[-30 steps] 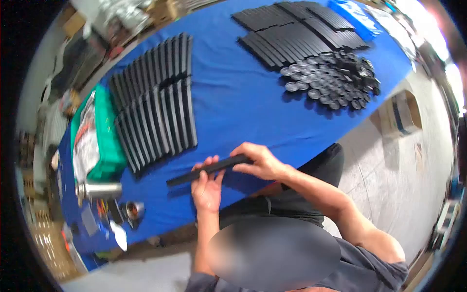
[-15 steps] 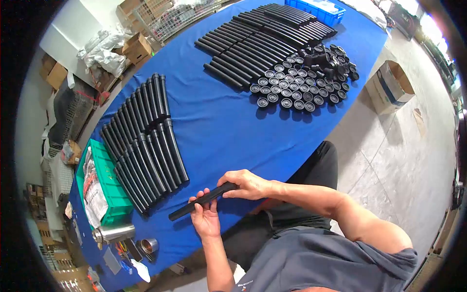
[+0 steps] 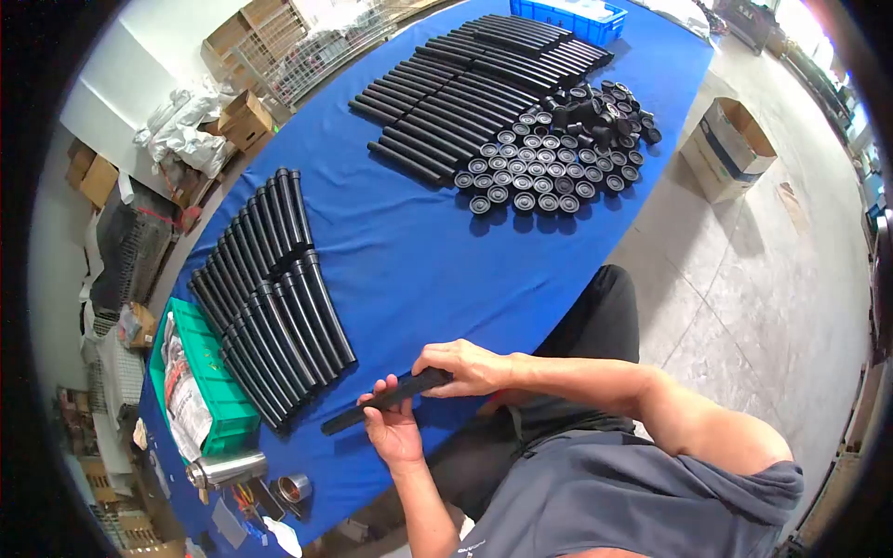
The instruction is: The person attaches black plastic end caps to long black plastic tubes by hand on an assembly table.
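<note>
A black tube (image 3: 349, 420) is held slanting over the near edge of the blue-covered table. Fingers of my left hand (image 3: 395, 435) wrap around its middle from below, palm up. At its upper right end, my right hand (image 3: 470, 368) grips the tube and covers that end, so whether a cap sits there is hidden. To the left lie two rows of black tubes with collared ends (image 3: 279, 316). Farther off are plain black tubes (image 3: 446, 116) in rows, beside many round black caps (image 3: 544, 172), some lined up and some heaped.
A green crate (image 3: 228, 409) with plastic bags stands at the left edge, near a metal cylinder (image 3: 228, 470), a metal ring (image 3: 294, 487) and small tools. A blue crate (image 3: 595, 23) sits at the far end. On the floor, right, stands a cardboard box (image 3: 721, 163).
The camera view has shifted slightly, so the table items appear displaced. Both hands keep hold of the tube, which has changed little in position.
</note>
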Action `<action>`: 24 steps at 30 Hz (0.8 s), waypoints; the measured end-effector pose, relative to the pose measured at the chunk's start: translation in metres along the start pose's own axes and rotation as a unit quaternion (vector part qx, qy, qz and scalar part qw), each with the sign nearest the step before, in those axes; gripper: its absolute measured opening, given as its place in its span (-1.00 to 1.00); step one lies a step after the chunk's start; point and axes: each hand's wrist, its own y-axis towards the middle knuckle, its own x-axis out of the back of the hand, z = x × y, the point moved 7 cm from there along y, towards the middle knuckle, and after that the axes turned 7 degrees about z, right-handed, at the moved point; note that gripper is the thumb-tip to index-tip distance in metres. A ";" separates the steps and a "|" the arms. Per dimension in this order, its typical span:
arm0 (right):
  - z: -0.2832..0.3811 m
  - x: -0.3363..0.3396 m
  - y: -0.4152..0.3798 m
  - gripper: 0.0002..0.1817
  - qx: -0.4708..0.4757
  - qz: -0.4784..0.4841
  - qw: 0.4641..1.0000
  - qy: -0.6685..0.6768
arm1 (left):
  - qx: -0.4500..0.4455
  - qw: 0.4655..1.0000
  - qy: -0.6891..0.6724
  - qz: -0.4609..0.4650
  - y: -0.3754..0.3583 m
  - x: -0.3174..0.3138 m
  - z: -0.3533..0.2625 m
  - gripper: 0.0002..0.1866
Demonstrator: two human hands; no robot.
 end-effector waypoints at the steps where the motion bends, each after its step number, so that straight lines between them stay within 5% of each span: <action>1: 0.000 -0.001 -0.002 -0.57 -0.024 0.009 1.000 0.014 | -0.002 1.000 -0.001 0.000 -0.002 -0.002 0.001 -0.72; 4: -0.004 -0.001 -0.001 -0.57 -0.066 0.014 0.997 0.041 | -0.005 0.999 0.027 -0.016 -0.002 -0.012 -0.002 -0.72; 10: 0.015 0.004 0.005 -0.59 0.040 0.023 0.998 -0.034 | -0.008 1.000 0.002 -0.012 -0.004 0.002 -0.001 -0.66; 24: 0.023 -0.002 -0.002 -0.62 0.047 -0.027 0.994 -0.099 | 0.021 1.000 -0.013 -0.011 0.000 -0.006 0.002 -0.65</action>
